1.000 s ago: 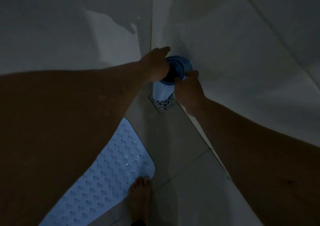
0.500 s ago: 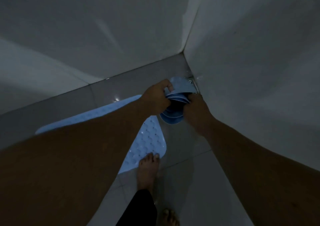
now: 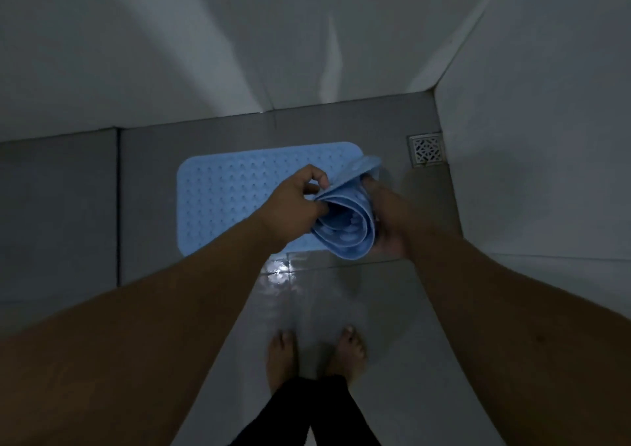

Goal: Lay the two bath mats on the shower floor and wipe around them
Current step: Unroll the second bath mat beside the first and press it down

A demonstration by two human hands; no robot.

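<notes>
1. Head view, nearest: two bare feet (image 3: 316, 353) stand on the wet shower floor (image 3: 392, 309).
2. Next out, the left hand (image 3: 290, 203) pinches the loose edge of the rolled mat (image 3: 345, 223); the right hand (image 3: 389, 220) cups its other side. Both grips hold this mat above the floor.
3. Beyond, the flat mat (image 3: 232, 199) lies laid; the drain (image 3: 426, 149) sits well apart.
4. Progress, judged: one mat placed, one to unroll, wiping pending.
5. No writing is legible.

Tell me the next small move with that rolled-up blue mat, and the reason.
Probably lower and unroll it. Both hands, left hand and right hand, hold the rolled blue rubber bath mat in the air above the flat blue studded mat, and bare grey floor tile lies beside that one.
</notes>
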